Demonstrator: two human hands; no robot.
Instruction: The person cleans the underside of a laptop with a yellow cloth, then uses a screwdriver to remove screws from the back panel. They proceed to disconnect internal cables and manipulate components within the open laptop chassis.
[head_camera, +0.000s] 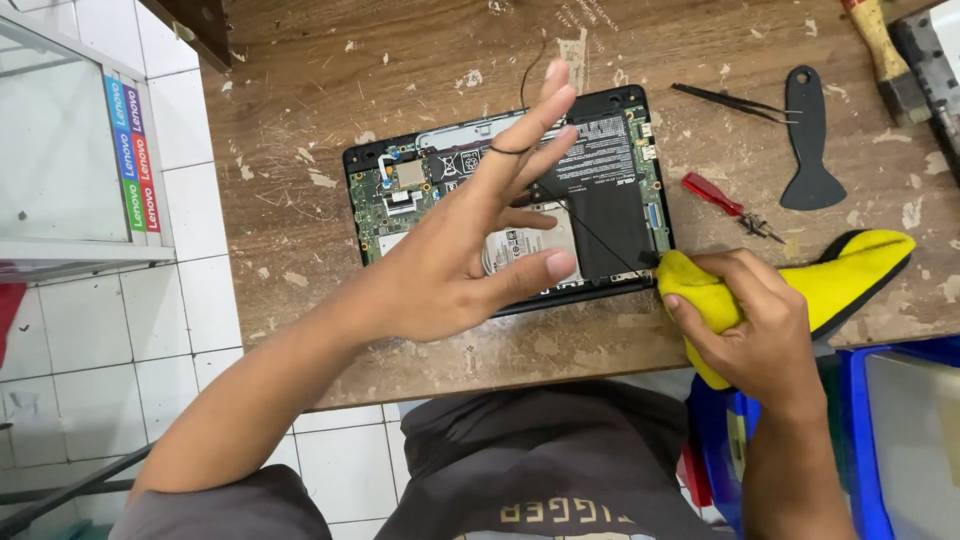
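Note:
An opened laptop (400, 185) lies bottom-up on the wooden table (300, 90), showing its green circuit board, black battery and silver hard drive. My left hand (470, 250) hovers above it, fingers spread, with a thin black wire (590, 228) looped around the middle fingers. The wire runs down to the laptop's lower right corner. There my right hand (760, 325) grips a yellow cloth (855, 265) and presses it against that corner.
Black tweezers (730, 100), a black plastic spatula (810, 140) and a small red-handled screwdriver (725, 203) lie right of the laptop. A wooden-handled tool (885, 55) sits at the top right. Blue bins (880, 440) stand below the table edge; a glass cabinet (60, 140) is at left.

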